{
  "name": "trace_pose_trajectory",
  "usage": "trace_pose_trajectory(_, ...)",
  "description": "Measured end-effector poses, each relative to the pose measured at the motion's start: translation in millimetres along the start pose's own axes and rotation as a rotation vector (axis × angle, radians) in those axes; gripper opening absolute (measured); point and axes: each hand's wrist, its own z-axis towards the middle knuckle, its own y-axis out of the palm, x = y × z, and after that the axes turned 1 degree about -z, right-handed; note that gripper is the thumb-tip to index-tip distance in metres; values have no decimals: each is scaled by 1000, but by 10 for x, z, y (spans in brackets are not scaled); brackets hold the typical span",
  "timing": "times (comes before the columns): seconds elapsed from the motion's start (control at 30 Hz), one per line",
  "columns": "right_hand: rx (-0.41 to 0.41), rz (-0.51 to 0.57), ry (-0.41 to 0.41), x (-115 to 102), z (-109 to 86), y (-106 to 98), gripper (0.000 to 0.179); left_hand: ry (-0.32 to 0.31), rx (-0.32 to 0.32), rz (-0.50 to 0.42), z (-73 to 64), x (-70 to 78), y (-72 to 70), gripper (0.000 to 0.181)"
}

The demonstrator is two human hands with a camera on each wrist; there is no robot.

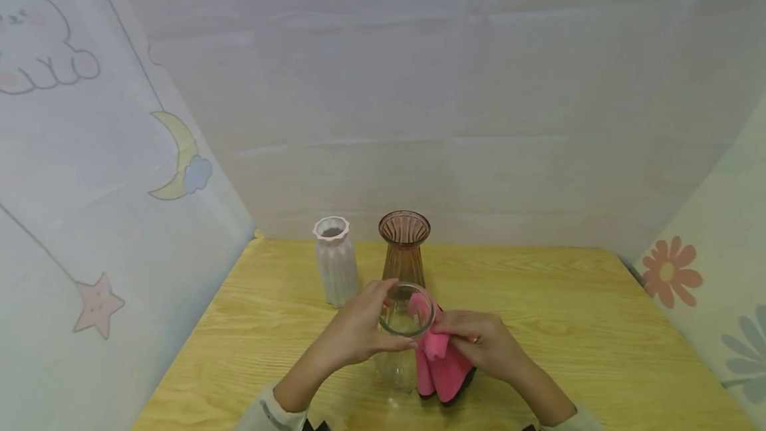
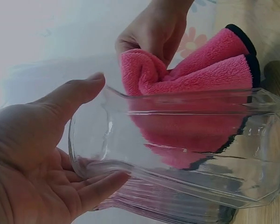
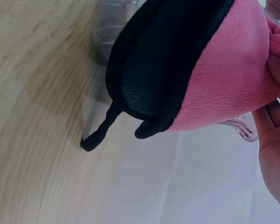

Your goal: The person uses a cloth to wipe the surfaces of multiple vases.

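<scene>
A clear glass vase [image 1: 396, 368] is near the table's front, its mouth toward the head camera. My left hand [image 1: 359, 328] holds it by the neck, thumb on one side and fingers on the other, as the left wrist view shows with the hand [image 2: 42, 154] at the rim. In my right hand [image 1: 487, 341] a pink cloth [image 1: 445, 368] with black edging is pinched and bunched. The cloth [image 2: 210, 72] hangs along the vase's side, part of it seen through the glass. The right wrist view shows the cloth's black loop [image 3: 100, 133]; whether the vase's base touches the table is unclear.
Behind the clear vase stands a brown ribbed glass vase [image 1: 404, 255]. A white vase [image 1: 336, 265] with a scalloped rim stands to its left. The wood-grain table [image 1: 556, 298] meets a pale sheet at the back and printed sheets at both sides.
</scene>
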Motion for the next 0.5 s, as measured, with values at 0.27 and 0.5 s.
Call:
trace_pose_trajectory(0.27, -91, 37, 59, -11, -59, 32, 40, 12, -104, -53, 29, -75, -73, 101)
trace_pose_trajectory(0.5, -114, -8, -14, 27, -105, 39, 39, 33, -173, -92, 103, -129, -129, 102)
